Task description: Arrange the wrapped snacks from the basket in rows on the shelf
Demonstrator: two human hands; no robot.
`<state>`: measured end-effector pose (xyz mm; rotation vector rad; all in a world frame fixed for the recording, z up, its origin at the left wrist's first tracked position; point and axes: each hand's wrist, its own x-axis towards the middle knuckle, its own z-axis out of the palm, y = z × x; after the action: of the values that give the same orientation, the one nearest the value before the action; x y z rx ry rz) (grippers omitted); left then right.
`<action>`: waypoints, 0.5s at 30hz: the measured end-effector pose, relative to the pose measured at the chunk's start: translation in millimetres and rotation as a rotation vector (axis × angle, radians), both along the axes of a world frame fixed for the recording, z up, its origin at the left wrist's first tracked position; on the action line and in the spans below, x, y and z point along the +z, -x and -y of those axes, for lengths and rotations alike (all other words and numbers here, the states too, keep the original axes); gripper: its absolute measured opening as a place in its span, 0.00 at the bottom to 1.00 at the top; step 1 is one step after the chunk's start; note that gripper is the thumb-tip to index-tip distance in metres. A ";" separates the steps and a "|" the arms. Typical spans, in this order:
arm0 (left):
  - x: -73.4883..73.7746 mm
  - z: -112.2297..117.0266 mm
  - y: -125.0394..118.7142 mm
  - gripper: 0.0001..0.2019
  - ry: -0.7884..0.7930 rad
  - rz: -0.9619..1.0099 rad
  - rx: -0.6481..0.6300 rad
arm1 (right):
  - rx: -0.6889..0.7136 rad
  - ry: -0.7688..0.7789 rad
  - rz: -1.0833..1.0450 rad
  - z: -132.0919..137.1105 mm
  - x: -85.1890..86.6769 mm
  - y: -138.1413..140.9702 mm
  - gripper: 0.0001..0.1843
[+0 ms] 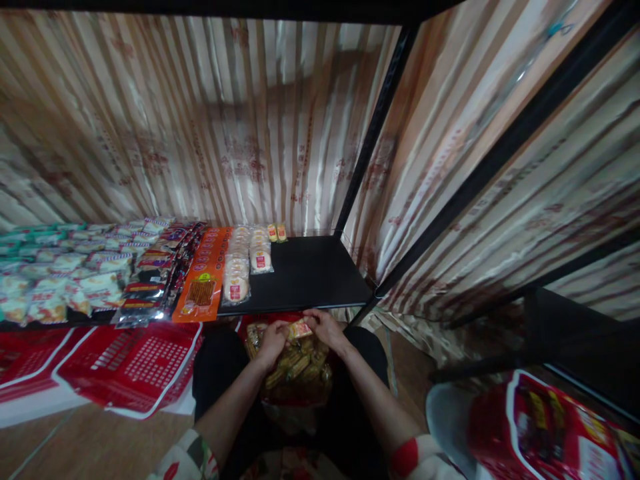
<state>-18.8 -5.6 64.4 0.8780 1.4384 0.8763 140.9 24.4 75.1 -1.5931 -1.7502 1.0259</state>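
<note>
Left hand (273, 345) and right hand (326, 330) pinching one small yellow-and-red plastic packet (300, 329), over a pile of yellowish wrapped snacks (299, 367), at the near side of a flat black shelf (320, 273), two small yellow packets (281, 232) along its far edge

At six o'clock, the left hand (271, 343) and right hand (325, 328) cover the ends of a small packet (300, 329), its print too small to read. The left edge cuts off the snack bags (15, 288) at nine and a red basket (30, 363) at eight; the bottom edge crops another basket (493, 427) at four, its contents blurred.
</note>
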 end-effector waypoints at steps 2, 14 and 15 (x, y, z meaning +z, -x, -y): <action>6.5 -1.1 -0.5 0.09 0.004 0.071 0.060 | -0.024 0.019 -0.015 -1.9 1.8 0.2 0.16; 27.8 -21.8 -10.2 0.09 -0.074 0.345 0.266 | -0.241 0.134 -0.301 -3.5 -13.9 19.9 0.16; 27.5 -23.2 -12.4 0.10 -0.090 0.358 0.270 | -0.244 0.119 -0.290 -3.8 -12.3 21.2 0.17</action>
<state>-6.5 17.6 91.9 0.5615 1.2248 1.2411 119.7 28.2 62.8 -1.5901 -1.2903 1.1888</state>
